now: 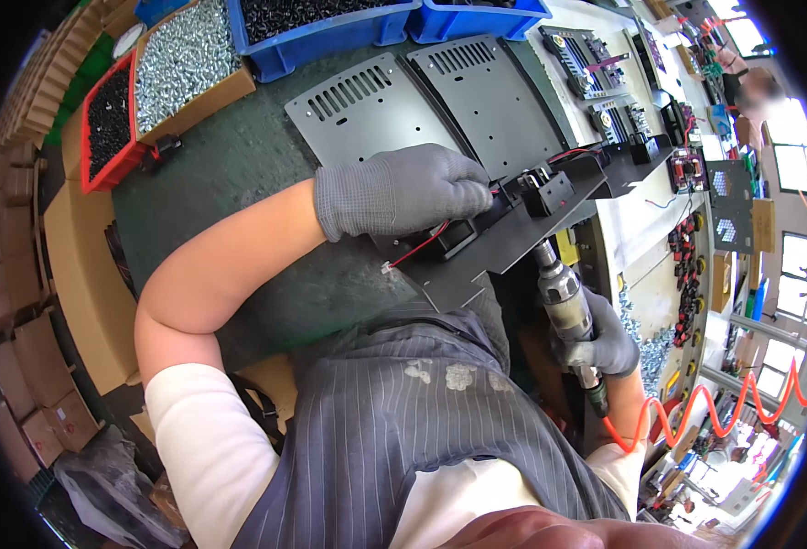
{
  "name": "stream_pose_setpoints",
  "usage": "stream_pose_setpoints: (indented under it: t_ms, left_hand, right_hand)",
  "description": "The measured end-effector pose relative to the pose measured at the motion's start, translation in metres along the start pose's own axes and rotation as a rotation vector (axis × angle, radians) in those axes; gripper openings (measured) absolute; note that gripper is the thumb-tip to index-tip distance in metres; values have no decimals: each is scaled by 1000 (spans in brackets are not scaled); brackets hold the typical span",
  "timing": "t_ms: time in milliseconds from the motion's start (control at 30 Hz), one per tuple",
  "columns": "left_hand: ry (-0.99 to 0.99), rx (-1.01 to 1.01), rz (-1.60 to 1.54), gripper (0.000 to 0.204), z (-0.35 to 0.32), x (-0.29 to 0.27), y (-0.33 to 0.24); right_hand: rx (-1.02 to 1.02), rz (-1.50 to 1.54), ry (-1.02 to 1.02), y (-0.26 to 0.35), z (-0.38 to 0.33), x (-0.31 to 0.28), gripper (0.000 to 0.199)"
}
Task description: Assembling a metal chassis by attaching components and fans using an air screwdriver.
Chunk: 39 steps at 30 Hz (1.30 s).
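Note:
My left hand (408, 188), in a grey knit glove, is closed at a long black metal panel (463, 274) near the table's front edge. Its fingertips press together beside a black socket-like part (547, 192) on the panel; what they pinch is hidden. A red wire (419, 247) with a small white connector runs from another black part below this hand. My right hand (609, 337), also gloved, wraps round a metal air screwdriver (565, 300). The tool's tip points up at the panel's underside, and I cannot tell whether it touches.
Two grey slotted plates (367, 110) lie beyond my left hand. Blue bins (326, 41) of dark small parts, a carton of silvery screws (188, 64) and a red bin (111, 123) stand at the back. An orange coiled air hose (696, 416) stretches right from the screwdriver.

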<state>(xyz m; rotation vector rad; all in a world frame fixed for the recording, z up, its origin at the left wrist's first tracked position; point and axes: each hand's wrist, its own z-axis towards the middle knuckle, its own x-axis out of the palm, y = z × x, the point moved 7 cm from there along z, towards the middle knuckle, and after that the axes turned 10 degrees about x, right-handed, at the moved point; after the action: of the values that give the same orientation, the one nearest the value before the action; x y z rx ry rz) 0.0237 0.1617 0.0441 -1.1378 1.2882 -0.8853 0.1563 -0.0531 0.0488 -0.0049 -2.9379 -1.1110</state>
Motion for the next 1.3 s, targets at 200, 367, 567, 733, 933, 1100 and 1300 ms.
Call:
stream_pose_setpoints:
  t_ms: [200,367,567,733,933,1100,1300]
  left_hand:
    - [-73,-43,-160,33,-4,3,-9]
    - [-145,-34,274,31,-14,-22,-20]
    - [-498,80,1001,25,-40,-41,-12]
    - [-842,-48,-885,36,-89,-21,62]
    - [-725,4,-1135,37,-120,42,74]
    - [-792,20,-1121,36,-130,64,71]
    - [-798,83,-1215,35,-136,75,61]
  right_hand:
    - [-91,-64,43,7,3,-1,83]
    - [-81,-68,22,-8,-3,-3,86]
    - [-158,118,119,-44,8,26,82]
    - [-193,134,253,-61,26,60,73]
    - [-282,-77,293,-42,40,92,64]
    - [-306,-63,296,-26,45,109,63]
    - [-328,-82,318,-20,43,121,63]
